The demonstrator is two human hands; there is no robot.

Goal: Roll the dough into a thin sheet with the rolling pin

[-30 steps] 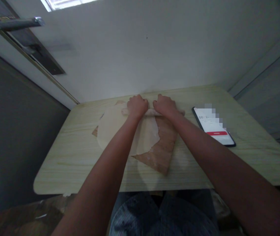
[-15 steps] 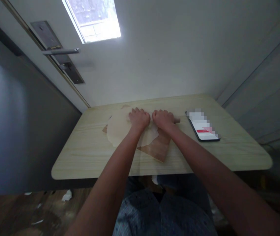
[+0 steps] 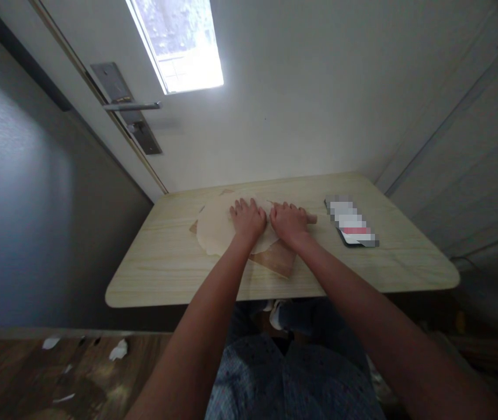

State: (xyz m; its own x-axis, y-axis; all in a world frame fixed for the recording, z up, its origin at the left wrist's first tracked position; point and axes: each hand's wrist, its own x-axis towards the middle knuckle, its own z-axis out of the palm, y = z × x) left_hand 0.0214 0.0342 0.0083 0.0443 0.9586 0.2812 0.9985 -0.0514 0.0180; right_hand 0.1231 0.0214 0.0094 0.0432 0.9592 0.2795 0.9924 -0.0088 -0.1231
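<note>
A thin pale round of dough (image 3: 214,230) lies on a brown sheet of paper (image 3: 280,262) on a light wooden table (image 3: 165,274). My left hand (image 3: 247,219) and my right hand (image 3: 287,222) rest side by side on a rolling pin, palms down, fingers stretched over it. Only the pin's right end (image 3: 311,219) sticks out past my right hand; the rest is hidden under my hands.
A phone (image 3: 351,229) with a lit screen lies on the table to the right of my hands. A white door with a metal handle (image 3: 130,107) stands behind the table. Scraps of paper (image 3: 118,350) lie on the wooden floor at the left.
My hands have drawn the pin back toward me over the dough, and my fingers have gone from curled to stretched. The camera has tilted up and back.
</note>
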